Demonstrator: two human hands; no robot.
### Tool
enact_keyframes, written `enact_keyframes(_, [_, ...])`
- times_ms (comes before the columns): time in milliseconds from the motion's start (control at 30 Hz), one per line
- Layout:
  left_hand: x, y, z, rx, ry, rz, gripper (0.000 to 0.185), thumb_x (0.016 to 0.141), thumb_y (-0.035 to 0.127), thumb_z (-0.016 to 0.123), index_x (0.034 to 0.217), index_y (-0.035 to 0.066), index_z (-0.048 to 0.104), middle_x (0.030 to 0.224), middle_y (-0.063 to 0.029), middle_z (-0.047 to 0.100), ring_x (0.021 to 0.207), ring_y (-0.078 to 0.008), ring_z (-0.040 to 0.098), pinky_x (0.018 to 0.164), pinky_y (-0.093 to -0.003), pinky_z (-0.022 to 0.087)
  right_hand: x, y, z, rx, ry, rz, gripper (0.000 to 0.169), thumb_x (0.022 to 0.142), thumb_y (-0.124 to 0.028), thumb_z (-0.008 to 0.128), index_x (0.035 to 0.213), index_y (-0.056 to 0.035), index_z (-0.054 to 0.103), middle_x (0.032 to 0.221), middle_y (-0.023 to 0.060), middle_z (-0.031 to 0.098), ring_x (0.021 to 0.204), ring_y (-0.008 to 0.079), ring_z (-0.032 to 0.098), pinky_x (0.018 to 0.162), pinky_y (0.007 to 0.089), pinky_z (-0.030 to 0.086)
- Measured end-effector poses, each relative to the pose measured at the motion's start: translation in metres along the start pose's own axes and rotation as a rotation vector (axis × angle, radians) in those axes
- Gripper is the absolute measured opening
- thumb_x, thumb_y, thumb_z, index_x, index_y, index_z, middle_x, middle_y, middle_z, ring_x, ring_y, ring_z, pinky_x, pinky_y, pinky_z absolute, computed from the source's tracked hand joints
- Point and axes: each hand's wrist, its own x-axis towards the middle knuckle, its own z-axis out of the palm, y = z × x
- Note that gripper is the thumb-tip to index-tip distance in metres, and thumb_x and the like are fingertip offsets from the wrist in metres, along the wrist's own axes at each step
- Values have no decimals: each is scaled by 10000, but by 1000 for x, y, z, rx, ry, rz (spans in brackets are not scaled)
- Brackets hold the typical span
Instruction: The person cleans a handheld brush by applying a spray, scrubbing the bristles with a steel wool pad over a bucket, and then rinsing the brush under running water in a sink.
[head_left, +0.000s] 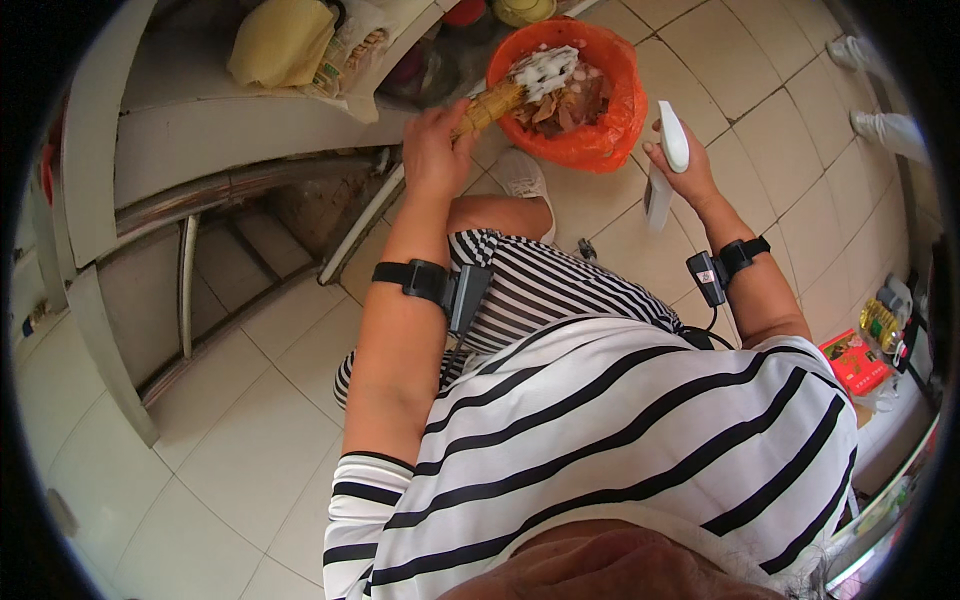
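Observation:
My left hand (439, 150) grips a bundled straw scrubbing brush (491, 105) and holds it out over a bin. White foam (547, 73) clings about the brush's far end. The bin, lined with an orange plastic bag (630, 112), stands on the floor and contains scraps (559, 109) that look like peelings or leaves, with spots of foam among them. To the right of the bin, my right hand (690, 165) is closed around a white plastic-handled object (675, 142). Its exact kind cannot be told, as my fingers cover part of it.
A grey counter (187, 112) with a metal-framed stand (187, 285) below runs along the left, bearing a yellowish bag (281, 41). Another person's white shoes (870, 124) are at far right. An oil bottle (877, 322) and red box (855, 364) lie behind my right arm.

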Motion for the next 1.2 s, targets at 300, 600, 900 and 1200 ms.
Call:
enact_keyframes(300, [0,8,-1,-89,-16,-141,410,776,226,669,1158,88,618,987,-156,635,933,-356,551,832,-426,447,-10,86,2,-199,351,25,621,710,-319,787,1220,-81,523,1089,135,612,983,303,595,831,379,478])
enact_keyframes(600, [-1,5,4,-427,-92,-403,483,836,326,641,1202,17,578,1059,-189,649,946,-279,630,800,-337,474,-41,95,11,-223,208,145,592,735,-253,759,1241,-73,511,1067,160,614,988,319,589,836,378,472])
enact_keyframes(900, [1,21,-4,-471,-158,-461,520,850,379,615,1181,-20,579,980,-190,668,877,-241,641,766,-326,478,-68,110,15,-303,171,248,478,775,-298,723,1168,-73,572,1047,151,633,965,311,609,821,370,481])
enact_keyframes(1200, [0,32,-9,-615,-307,-536,509,892,408,577,1097,-58,610,844,-102,648,721,-139,554,667,-283,453,-66,118,19,-304,253,286,411,797,-353,678,1082,-63,619,964,179,654,896,335,634,784,399,493])
